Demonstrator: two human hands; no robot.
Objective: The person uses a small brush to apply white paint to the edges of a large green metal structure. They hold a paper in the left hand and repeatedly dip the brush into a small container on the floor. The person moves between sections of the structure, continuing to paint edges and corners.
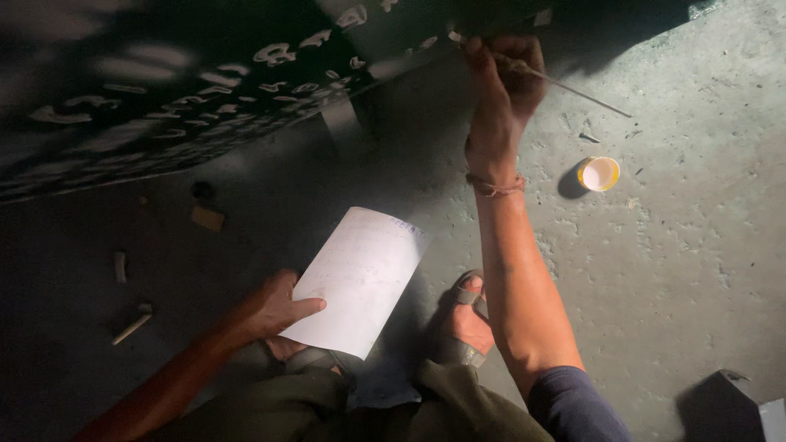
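Note:
My right hand [506, 86] is raised to the lower edge of a black board [164, 90] covered with white painted lettering. It grips a thin brush [573, 88] whose long handle sticks out to the right, with the tip at the board's edge. A cord bracelet circles that wrist. My left hand [274, 309] holds a white sheet of paper [360, 278] with faint handwriting, low over my knees. My sandalled foot [468, 319] rests on the concrete floor beneath.
A small yellow cup of white paint [598, 173] stands on the grey concrete floor [679, 262] to the right. Small scraps and a stick [131, 327] lie in the dark at left. A dark object [725, 405] sits at the bottom right corner.

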